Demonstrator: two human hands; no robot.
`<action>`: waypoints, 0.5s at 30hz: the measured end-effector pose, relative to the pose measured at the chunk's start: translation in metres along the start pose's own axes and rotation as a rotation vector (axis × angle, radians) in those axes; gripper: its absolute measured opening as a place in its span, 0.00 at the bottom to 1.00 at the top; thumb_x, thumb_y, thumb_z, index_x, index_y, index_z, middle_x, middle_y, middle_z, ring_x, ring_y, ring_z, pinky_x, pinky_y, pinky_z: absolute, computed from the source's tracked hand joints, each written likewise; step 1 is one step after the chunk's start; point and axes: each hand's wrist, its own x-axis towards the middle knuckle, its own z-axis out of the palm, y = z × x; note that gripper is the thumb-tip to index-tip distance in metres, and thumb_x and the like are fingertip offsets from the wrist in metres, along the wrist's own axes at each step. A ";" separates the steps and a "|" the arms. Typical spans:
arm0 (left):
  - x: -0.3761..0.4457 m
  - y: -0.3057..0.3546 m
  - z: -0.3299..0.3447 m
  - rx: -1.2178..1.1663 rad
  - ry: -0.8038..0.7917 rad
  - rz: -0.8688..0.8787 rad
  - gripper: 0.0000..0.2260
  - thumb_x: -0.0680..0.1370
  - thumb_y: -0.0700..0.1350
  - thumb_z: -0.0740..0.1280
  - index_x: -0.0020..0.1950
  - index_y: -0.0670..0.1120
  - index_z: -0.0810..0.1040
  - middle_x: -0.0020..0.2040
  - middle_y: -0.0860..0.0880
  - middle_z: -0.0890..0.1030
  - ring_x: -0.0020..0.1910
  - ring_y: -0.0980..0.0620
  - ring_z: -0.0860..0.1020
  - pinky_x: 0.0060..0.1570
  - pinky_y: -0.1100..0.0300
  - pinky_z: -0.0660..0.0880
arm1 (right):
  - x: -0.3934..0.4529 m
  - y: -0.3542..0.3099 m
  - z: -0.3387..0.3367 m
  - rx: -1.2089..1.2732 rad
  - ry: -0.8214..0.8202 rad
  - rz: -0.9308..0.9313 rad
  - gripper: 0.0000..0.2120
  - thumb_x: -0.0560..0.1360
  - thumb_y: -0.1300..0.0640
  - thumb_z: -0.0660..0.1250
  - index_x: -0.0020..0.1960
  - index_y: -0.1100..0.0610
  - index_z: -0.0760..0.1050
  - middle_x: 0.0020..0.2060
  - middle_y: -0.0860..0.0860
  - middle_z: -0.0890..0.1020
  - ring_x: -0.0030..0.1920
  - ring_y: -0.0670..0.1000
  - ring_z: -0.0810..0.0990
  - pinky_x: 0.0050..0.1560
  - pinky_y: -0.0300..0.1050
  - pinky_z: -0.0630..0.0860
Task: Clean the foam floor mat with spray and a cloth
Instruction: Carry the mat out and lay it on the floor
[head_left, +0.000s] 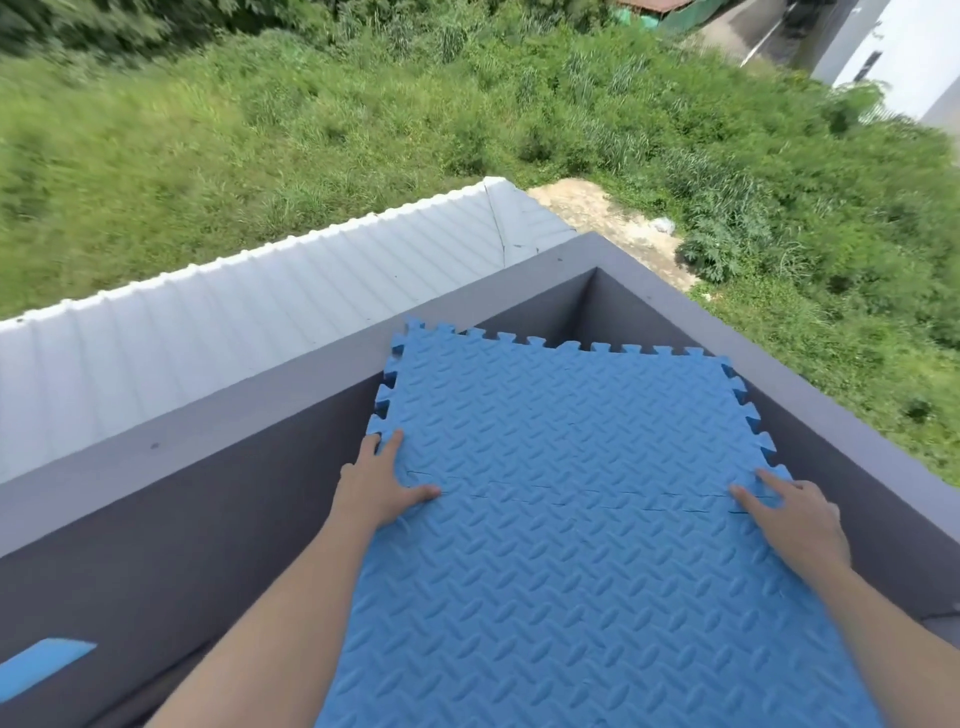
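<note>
Left hand: the person's left hand (382, 480) grips the left edge of a blue diamond-textured foam floor mat (561, 519), thumb lying on top, fingers curled round the toothed border.
Right hand: the right hand (792, 519) holds the opposite edge, thumb and forefinger spread on the upper face, the other fingers hidden beneath.
Mat: made of interlocking foam tiles, it is held out in the air across the corner of a grey parapet wall (218, 415); a seam between two tiles runs from one hand to the other.
Surroundings: a white corrugated roof (260, 312) lies beyond the wall, with green overgrown vegetation (363, 130) far below; another blue piece (44, 662) shows at the lower left.
Spray and cloth: neither is in view.
Step in hand: seemingly carrying or shaking out the mat before wiping begins; which of the two cannot be told.
Doing it well: both grips should stay firm and level, since the seam may part under strain; the far tile is best kept inside the wall line, because a slip here could send it over the edge.
</note>
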 end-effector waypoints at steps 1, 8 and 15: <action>-0.001 0.004 0.003 0.015 0.005 0.001 0.51 0.61 0.75 0.65 0.77 0.59 0.48 0.77 0.52 0.51 0.67 0.38 0.67 0.63 0.44 0.69 | 0.000 0.004 -0.002 0.003 0.002 0.002 0.31 0.74 0.33 0.60 0.74 0.43 0.66 0.70 0.54 0.67 0.71 0.62 0.62 0.61 0.64 0.69; -0.005 0.021 0.014 0.067 0.002 0.017 0.55 0.56 0.79 0.61 0.77 0.59 0.49 0.77 0.50 0.52 0.69 0.37 0.65 0.65 0.43 0.67 | -0.013 0.031 -0.017 0.038 -0.006 0.029 0.29 0.75 0.35 0.62 0.73 0.44 0.67 0.72 0.52 0.67 0.72 0.61 0.61 0.63 0.61 0.68; -0.025 0.033 0.024 0.097 -0.019 0.013 0.51 0.62 0.74 0.66 0.78 0.57 0.48 0.77 0.46 0.52 0.70 0.35 0.62 0.67 0.42 0.64 | -0.023 0.064 -0.016 0.038 -0.051 0.066 0.31 0.75 0.34 0.62 0.74 0.45 0.66 0.74 0.53 0.65 0.73 0.63 0.61 0.65 0.59 0.68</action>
